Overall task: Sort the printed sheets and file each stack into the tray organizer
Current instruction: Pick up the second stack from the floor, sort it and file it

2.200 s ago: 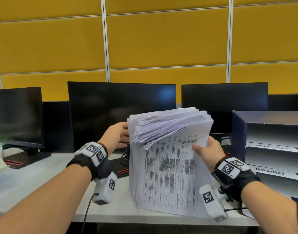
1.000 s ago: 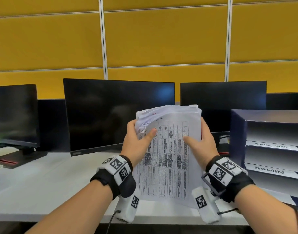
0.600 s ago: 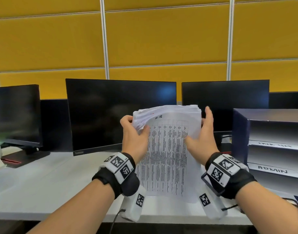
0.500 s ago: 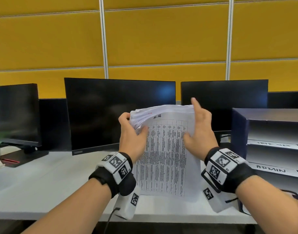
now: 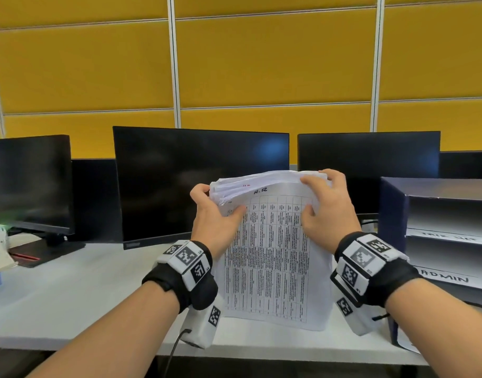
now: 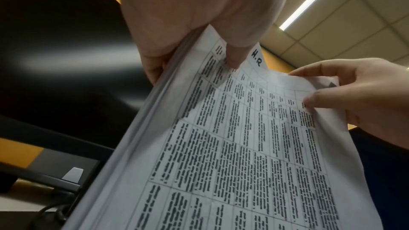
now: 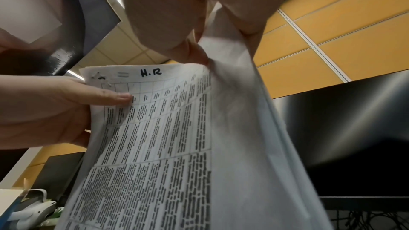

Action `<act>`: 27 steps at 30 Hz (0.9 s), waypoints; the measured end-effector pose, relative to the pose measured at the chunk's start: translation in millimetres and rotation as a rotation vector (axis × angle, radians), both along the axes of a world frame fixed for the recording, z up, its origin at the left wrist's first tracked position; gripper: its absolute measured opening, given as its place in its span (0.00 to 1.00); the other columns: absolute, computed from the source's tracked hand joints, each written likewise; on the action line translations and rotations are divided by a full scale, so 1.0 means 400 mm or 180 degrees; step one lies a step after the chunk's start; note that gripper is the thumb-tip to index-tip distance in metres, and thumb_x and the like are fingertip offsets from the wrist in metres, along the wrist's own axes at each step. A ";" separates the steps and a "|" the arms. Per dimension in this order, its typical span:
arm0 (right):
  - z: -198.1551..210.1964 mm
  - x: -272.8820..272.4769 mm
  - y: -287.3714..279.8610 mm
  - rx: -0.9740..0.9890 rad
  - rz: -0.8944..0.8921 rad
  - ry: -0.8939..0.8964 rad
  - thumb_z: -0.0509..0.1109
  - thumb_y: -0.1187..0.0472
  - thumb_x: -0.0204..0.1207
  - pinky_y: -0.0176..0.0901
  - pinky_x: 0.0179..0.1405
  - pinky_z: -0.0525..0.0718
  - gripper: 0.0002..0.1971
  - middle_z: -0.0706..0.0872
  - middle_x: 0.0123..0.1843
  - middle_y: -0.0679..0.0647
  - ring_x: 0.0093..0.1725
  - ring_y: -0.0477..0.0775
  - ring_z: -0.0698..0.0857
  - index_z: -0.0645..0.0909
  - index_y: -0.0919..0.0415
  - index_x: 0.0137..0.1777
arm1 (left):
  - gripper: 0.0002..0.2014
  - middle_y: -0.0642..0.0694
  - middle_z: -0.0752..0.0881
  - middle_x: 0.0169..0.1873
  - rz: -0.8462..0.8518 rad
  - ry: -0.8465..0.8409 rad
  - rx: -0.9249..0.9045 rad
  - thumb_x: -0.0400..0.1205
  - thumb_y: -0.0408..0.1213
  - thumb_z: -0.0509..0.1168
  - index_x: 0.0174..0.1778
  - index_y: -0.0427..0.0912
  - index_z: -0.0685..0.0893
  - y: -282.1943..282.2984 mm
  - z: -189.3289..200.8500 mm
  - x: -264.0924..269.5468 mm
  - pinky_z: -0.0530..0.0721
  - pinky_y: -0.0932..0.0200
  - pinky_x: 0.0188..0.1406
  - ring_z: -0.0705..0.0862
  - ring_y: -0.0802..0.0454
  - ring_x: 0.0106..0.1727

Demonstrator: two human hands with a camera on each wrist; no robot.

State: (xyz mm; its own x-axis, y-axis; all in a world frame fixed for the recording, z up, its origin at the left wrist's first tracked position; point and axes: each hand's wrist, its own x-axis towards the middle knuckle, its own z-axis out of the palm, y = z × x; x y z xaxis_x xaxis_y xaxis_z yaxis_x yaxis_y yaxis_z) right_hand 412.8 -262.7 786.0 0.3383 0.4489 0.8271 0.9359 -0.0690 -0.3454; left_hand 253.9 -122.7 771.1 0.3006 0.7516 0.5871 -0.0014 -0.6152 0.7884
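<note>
I am looking into an office: three dark flat-screen monitors (image 5: 201,184) stand in a row on a long white desk (image 5: 70,290), mustard-yellow padded partition panels (image 5: 275,58) rise behind, and a navy shelved tray organizer (image 5: 392,214) carries handwritten labels.

Matt white paper sheets (image 5: 272,257); glossy black monitor (image 5: 196,181); smooth white desk (image 5: 70,290).
</note>
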 end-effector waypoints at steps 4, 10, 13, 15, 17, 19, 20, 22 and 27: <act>0.007 -0.002 -0.002 0.0147 0.0087 0.0197 0.70 0.67 0.71 0.31 0.45 0.72 0.21 0.67 0.69 0.55 0.45 0.45 0.73 0.77 0.54 0.64 | 0.33 0.54 0.78 0.54 -0.0089 -0.0006 -0.0133 0.76 0.43 0.74 0.62 0.57 0.53 -0.004 0.005 -0.010 0.87 0.43 0.57 0.86 0.51 0.54; -0.004 0.008 -0.003 0.0689 0.0585 0.0945 0.69 0.71 0.70 0.31 0.52 0.75 0.23 0.75 0.58 0.48 0.54 0.44 0.77 0.75 0.53 0.63 | 0.40 0.47 0.84 0.56 -0.0479 -0.0196 -0.0534 0.66 0.54 0.80 0.65 0.45 0.66 0.010 0.000 -0.032 0.89 0.48 0.51 0.89 0.52 0.52; -0.035 0.025 0.003 0.0884 0.1308 0.2229 0.70 0.74 0.70 0.42 0.47 0.86 0.33 0.81 0.57 0.51 0.53 0.49 0.84 0.66 0.53 0.73 | 0.48 0.41 0.88 0.57 -0.0700 -0.0330 -0.0775 0.56 0.64 0.80 0.67 0.43 0.75 0.027 -0.023 -0.026 0.90 0.42 0.49 0.91 0.47 0.53; -0.061 0.029 0.014 0.0550 0.1328 0.2484 0.71 0.73 0.70 0.51 0.53 0.86 0.30 0.84 0.58 0.54 0.56 0.55 0.85 0.69 0.56 0.72 | 0.43 0.41 0.88 0.57 -0.0796 -0.0373 -0.0833 0.60 0.64 0.78 0.66 0.45 0.77 0.019 -0.028 -0.019 0.88 0.38 0.52 0.90 0.44 0.55; -0.076 0.015 0.021 0.0310 0.1262 0.2344 0.70 0.73 0.72 0.45 0.51 0.84 0.24 0.85 0.57 0.54 0.57 0.55 0.85 0.73 0.58 0.67 | 0.34 0.42 0.88 0.56 -0.0817 -0.0382 -0.0825 0.65 0.61 0.75 0.63 0.49 0.77 -0.002 -0.023 -0.010 0.86 0.36 0.55 0.89 0.43 0.56; -0.080 -0.002 0.023 0.0361 0.1360 0.2289 0.68 0.74 0.74 0.42 0.49 0.83 0.22 0.85 0.55 0.52 0.55 0.51 0.85 0.74 0.58 0.65 | 0.21 0.43 0.86 0.56 -0.0753 -0.0375 -0.0809 0.75 0.53 0.72 0.59 0.51 0.75 -0.023 -0.022 -0.002 0.85 0.36 0.58 0.87 0.42 0.58; -0.080 -0.007 0.022 0.0393 0.1389 0.2278 0.68 0.75 0.74 0.43 0.49 0.83 0.21 0.84 0.54 0.50 0.53 0.48 0.85 0.73 0.56 0.63 | 0.18 0.43 0.85 0.56 -0.0711 -0.0362 -0.0789 0.78 0.50 0.70 0.59 0.51 0.73 -0.031 -0.023 -0.001 0.85 0.37 0.59 0.86 0.43 0.58; -0.082 -0.009 0.017 0.0463 0.1355 0.2255 0.68 0.75 0.73 0.42 0.47 0.83 0.22 0.83 0.52 0.48 0.51 0.45 0.83 0.72 0.53 0.62 | 0.22 0.45 0.83 0.57 -0.0614 -0.0390 -0.0644 0.78 0.48 0.71 0.62 0.50 0.69 -0.033 -0.027 -0.004 0.86 0.40 0.57 0.86 0.45 0.57; -0.081 -0.013 0.019 0.0514 0.1346 0.2299 0.69 0.74 0.73 0.43 0.47 0.82 0.21 0.83 0.52 0.50 0.50 0.46 0.83 0.74 0.55 0.63 | 0.38 0.47 0.88 0.55 -0.0636 -0.0467 -0.0583 0.63 0.68 0.76 0.63 0.50 0.77 -0.017 -0.033 -0.010 0.88 0.39 0.54 0.89 0.47 0.55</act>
State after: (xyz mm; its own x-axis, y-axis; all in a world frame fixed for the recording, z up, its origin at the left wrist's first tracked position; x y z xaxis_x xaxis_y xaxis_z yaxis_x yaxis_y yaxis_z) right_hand 407.8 -255.1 753.7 0.6381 0.5513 0.5374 0.4180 0.3381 -0.8432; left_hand 249.8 -129.7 757.8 0.3752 0.7835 0.4952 -0.2301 -0.4388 0.8686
